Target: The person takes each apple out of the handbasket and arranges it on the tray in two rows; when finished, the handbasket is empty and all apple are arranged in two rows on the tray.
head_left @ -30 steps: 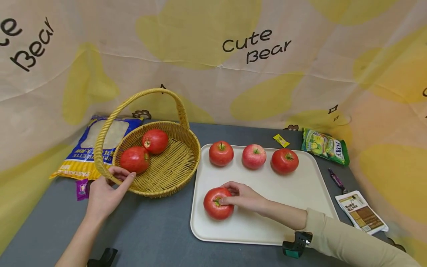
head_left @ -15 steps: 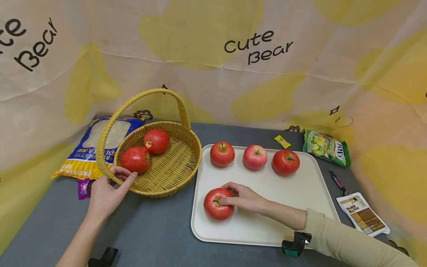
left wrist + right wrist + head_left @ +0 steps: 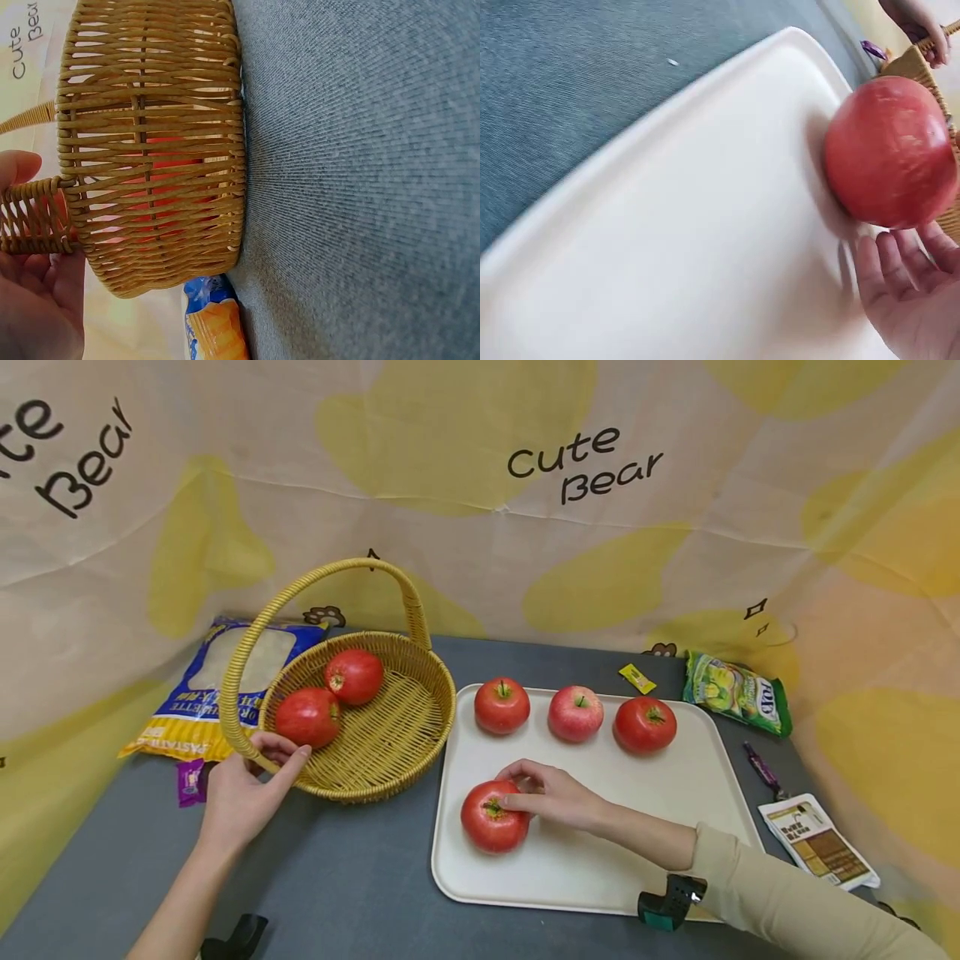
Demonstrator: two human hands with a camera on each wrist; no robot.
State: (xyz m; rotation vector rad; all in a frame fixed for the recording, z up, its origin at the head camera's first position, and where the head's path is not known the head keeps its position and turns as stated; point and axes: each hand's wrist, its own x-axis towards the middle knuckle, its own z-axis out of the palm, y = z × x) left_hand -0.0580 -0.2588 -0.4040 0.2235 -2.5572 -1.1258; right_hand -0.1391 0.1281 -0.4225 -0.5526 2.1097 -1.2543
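My left hand [image 3: 243, 793] grips the base of the handle [image 3: 251, 652] of a yellow wicker basket [image 3: 401, 764]; the left wrist view shows its fingers around the woven base. Two red apples [image 3: 307, 718] lie inside the basket, on its left side. At the front left of a white tray [image 3: 600, 868] sits another red apple [image 3: 495, 816], stem up. My right hand [image 3: 558, 797] is at that apple's right side, thumb over its top near the stem. In the right wrist view, the loosely bent fingers [image 3: 892, 262] are right at the apple's surface, not wrapped round it.
Three more apples [image 3: 576, 713] stand in a row along the tray's back. A blue-and-yellow pasta bag [image 3: 187, 706] lies behind the basket, with a purple wrapper [image 3: 191, 782] nearby. Right of the tray are a green snack bag [image 3: 735, 693], a purple stick-shaped item [image 3: 761, 768] and a white-brown packet [image 3: 817, 841].
My right hand has shifted slightly up and right, its thumb sliding off the apple's stem. The left hand stays on the basket handle. The whole view has drifted a little.
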